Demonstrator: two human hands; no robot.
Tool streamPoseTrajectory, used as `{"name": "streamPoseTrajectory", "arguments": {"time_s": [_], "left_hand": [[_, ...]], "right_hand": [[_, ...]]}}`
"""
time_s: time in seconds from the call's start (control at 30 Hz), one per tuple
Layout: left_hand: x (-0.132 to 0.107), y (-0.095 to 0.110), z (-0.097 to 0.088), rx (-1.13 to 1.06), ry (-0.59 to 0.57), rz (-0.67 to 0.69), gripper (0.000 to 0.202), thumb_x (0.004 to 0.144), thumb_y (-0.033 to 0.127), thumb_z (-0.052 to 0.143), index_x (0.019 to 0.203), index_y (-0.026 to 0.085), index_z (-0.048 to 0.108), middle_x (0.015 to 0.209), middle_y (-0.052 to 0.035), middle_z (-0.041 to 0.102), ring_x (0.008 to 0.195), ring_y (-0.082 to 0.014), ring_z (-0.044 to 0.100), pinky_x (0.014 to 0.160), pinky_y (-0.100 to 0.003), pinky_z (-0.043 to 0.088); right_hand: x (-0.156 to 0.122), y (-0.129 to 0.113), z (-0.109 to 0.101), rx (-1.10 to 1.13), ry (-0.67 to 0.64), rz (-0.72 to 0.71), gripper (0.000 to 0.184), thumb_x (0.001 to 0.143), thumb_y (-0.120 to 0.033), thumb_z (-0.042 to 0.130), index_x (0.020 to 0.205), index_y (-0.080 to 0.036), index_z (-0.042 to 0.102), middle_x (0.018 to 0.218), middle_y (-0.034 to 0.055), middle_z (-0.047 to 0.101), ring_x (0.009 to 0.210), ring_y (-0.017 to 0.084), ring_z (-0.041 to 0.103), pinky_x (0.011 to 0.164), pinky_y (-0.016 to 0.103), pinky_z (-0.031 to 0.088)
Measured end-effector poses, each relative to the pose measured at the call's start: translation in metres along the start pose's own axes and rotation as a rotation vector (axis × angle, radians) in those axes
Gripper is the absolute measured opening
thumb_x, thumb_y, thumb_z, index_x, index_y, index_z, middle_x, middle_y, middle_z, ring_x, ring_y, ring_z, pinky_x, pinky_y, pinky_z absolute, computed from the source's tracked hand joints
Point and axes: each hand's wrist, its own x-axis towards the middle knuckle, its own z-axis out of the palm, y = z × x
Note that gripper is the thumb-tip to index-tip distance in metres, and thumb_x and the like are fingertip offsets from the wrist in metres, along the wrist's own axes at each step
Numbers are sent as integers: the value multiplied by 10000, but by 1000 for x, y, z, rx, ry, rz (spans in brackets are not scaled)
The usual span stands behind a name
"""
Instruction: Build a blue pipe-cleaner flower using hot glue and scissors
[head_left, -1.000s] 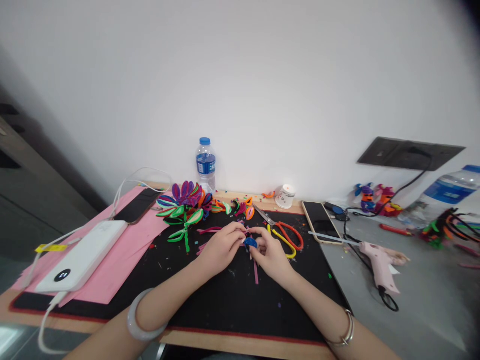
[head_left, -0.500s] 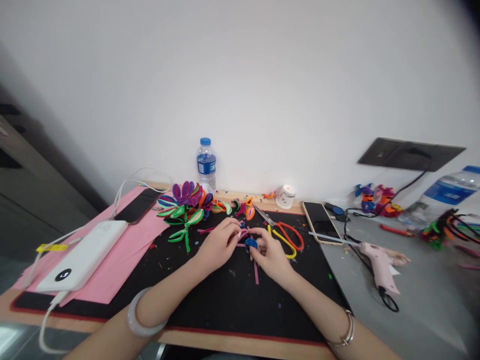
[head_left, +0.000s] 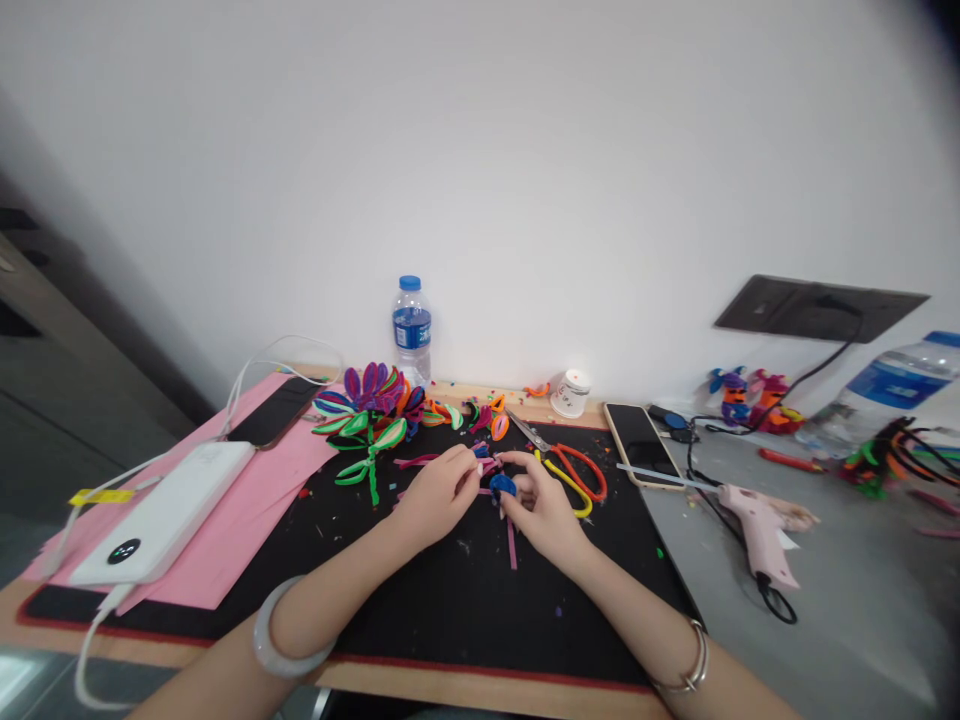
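Note:
Both my hands meet over the middle of a black mat (head_left: 450,610). My left hand (head_left: 439,495) has its fingers pinched on a pink pipe cleaner piece (head_left: 487,466). My right hand (head_left: 541,510) is curled round a small blue pipe cleaner piece (head_left: 502,486), with its fingertips touching the pink one. Loose pink pipe cleaner strips (head_left: 511,545) lie on the mat under and beside the hands. Just behind the left hand sits a pipe cleaner flower (head_left: 369,410) with purple, green and orange petals.
Red and yellow scissors (head_left: 571,468) lie right of the hands. A phone (head_left: 641,443), a pink glue gun (head_left: 761,530) with its cord and a glue stick are further right. A water bottle (head_left: 412,330) stands at the wall. A white power bank (head_left: 161,525) rests on pink paper at left.
My left hand's fingers have shifted slightly on the pink piece, drawing closer to my right hand. Everything else stays where it was.

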Motion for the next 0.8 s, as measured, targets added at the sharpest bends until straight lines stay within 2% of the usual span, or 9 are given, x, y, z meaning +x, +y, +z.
{"name": "streamPoseTrajectory", "arguments": {"time_s": [0.1, 0.17, 0.27, 0.4, 0.63, 0.8], "left_hand": [[0, 2, -1, -70, -15, -36, 233, 865, 263, 370, 662, 176, 447, 630, 21, 451, 585, -115, 432, 571, -243, 352], [0, 2, 0, -197, -53, -77, 185, 861, 295, 389, 775, 173, 497, 654, 20, 512, 585, -110, 469, 558, -230, 369], [0, 0, 3, -395, -123, -130, 198, 841, 311, 433, 944, 166, 521, 809, -25, 609, 702, -131, 563, 594, -224, 425], [0, -4, 9, -498, -156, -145, 229, 815, 286, 481, 985, 150, 552, 899, -58, 634, 804, -157, 591, 690, -249, 453], [2, -7, 8, -462, -194, -151, 214, 817, 298, 471, 858, 135, 603, 715, -11, 584, 614, -120, 537, 581, -228, 422], [1, -6, 6, -353, -133, -85, 178, 821, 262, 469, 854, 151, 603, 734, -15, 597, 638, -124, 539, 611, -230, 413]], "right_hand": [[0, 0, -1, 1, -4, -3, 382, 771, -138, 477, 1137, -215, 398, 546, -75, 475, 475, 92, 475, 493, 203, 381], [0, 0, -1, 1, -6, -7, 400, 774, -135, 472, 1154, -221, 385, 556, -68, 499, 479, 95, 480, 498, 208, 385], [-1, 1, -1, -12, -12, -16, 440, 779, -134, 469, 1192, -236, 360, 565, -62, 517, 484, 101, 484, 504, 218, 389], [-1, 1, -1, -31, -11, -28, 476, 779, -133, 475, 1222, -245, 340, 568, -63, 509, 483, 102, 468, 497, 219, 376], [-1, 2, -1, -78, 22, -37, 437, 772, -127, 488, 1182, -224, 375, 556, -78, 432, 479, 90, 413, 493, 211, 350], [-1, 2, 0, -51, -10, -22, 415, 768, -143, 516, 1155, -223, 389, 588, -67, 472, 477, 95, 456, 492, 215, 382]]}}
